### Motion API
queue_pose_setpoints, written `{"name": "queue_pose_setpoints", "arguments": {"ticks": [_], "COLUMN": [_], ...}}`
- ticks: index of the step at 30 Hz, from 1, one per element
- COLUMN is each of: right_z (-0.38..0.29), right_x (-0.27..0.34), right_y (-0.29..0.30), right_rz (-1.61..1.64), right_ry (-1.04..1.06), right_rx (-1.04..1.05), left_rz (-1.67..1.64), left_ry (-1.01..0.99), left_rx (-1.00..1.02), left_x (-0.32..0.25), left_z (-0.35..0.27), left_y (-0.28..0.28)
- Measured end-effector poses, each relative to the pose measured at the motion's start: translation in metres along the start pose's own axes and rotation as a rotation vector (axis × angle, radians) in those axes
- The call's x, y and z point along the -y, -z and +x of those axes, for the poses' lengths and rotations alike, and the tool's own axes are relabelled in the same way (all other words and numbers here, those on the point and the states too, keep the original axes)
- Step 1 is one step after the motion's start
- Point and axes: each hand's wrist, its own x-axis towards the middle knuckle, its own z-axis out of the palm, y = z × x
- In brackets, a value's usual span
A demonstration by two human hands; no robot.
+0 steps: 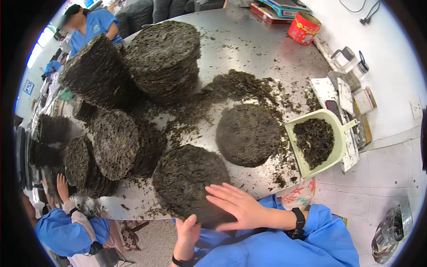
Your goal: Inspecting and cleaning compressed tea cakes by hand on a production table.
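Observation:
A round, dark disc of dried seaweed or similar plant matter (pixel 191 182) leans at the near edge of the metal table. My left hand (pixel 187 232) grips its lower rim, thumb on the near face and fingers hidden behind it. Spread flat on the disc's right side lies my right hand (pixel 235 207), fingers apart. A second such disc (pixel 250 135) rests on the table just beyond, with loose dark flakes (pixel 237 85) heaped behind it. Tall stacks of discs (pixel 163 56) stand at the back left, and more discs (pixel 115 145) lean on their sides nearer.
A pale green dustpan (pixel 342 147) holding dark flakes sits at the table's right edge. Beyond are a red tin (pixel 304 28), a scale (pixel 283 8), a phone (pixel 332 108) and glass jugs (pixel 343 56). One co-worker (pixel 66 230) is close on the left, another (pixel 96 26) across the table.

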Motion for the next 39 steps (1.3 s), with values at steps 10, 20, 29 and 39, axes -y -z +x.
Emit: {"name": "queue_pose_setpoints", "arguments": {"ticks": [10, 20, 29, 39], "right_z": [-0.004, -0.014, -0.028, 0.056], "right_x": [-0.006, -0.089, -0.088, -0.098], "right_y": [0.011, 0.039, 0.033, 0.025], "right_rz": [-0.075, -0.734, -0.625, -0.523], "right_ry": [0.069, -0.381, -0.221, -0.086], "right_rx": [0.007, -0.188, -0.082, -0.27], "left_rz": [0.069, 0.073, 0.07, 0.034], "left_ry": [0.028, -0.023, -0.064, -0.082], "left_rx": [0.126, 0.006, -0.009, -0.013], "left_x": [-0.002, -0.002, -0.004, -0.005], "left_z": [0.0, 0.002, -0.001, -0.008], "left_y": [0.007, 0.028, 0.038, 0.045]}}
